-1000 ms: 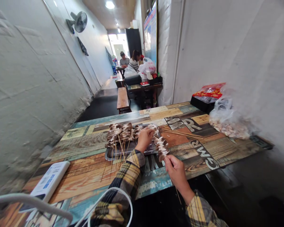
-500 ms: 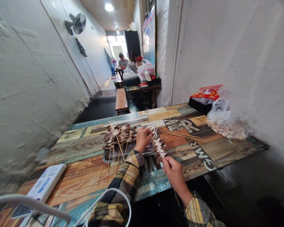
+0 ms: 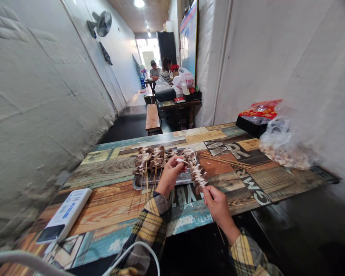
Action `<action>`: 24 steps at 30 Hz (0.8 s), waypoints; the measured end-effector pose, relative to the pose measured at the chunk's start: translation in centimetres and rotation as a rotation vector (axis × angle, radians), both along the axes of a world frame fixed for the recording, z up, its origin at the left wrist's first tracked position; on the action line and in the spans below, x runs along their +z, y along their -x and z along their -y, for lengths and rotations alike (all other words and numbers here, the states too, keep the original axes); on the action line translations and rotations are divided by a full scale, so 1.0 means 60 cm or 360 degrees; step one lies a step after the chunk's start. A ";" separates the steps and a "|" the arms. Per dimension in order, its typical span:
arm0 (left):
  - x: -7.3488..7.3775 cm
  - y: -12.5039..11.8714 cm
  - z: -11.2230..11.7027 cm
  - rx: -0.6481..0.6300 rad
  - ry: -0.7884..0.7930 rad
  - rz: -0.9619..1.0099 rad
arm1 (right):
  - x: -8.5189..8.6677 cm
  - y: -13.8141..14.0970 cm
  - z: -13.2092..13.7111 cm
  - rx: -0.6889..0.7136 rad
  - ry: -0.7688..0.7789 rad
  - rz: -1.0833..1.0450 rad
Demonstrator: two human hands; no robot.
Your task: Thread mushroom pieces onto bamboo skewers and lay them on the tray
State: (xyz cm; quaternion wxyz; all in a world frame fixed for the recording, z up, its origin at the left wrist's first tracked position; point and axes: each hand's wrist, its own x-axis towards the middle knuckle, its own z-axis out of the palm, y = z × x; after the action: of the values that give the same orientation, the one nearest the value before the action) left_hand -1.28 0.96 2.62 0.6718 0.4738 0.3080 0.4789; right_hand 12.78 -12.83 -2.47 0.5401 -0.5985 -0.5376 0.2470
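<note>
My right hand (image 3: 218,204) is closed round the lower part of a skewer of mushroom pieces (image 3: 199,177). The skewer's bare stick (image 3: 220,234) sticks out below that hand. Between the thumb and fingers of my left hand (image 3: 171,174) is a pale mushroom piece (image 3: 181,161), just left of the skewer's upper end. Behind my left hand lies a metal tray (image 3: 138,184), partly hidden by it. Several filled mushroom skewers (image 3: 149,157) rest on the tray, their bare sticks pointing toward me over its near edge.
Loose bamboo sticks (image 3: 227,161) lie right of the tray on the patterned table (image 3: 109,214). Farther right are a tied plastic bag (image 3: 284,147) and a black box (image 3: 250,126). A white power bank (image 3: 66,214) and a white cable (image 3: 140,245) are at left. Two people sit farther back.
My left hand has drawn slightly back from the skewer's top, and the mushroom piece in its fingers now shows. My right hand keeps its grip. The whole view has shifted a little.
</note>
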 end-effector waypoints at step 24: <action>-0.018 0.023 -0.017 0.0419 0.0007 -0.0096 | 0.013 0.000 0.006 0.0402 0.0052 0.0201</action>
State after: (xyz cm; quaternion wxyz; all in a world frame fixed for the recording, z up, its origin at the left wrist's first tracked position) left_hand -2.64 1.96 1.51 0.5946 0.4419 0.3887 0.5478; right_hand 12.78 -13.18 -1.67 0.4600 -0.5492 -0.6374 0.2837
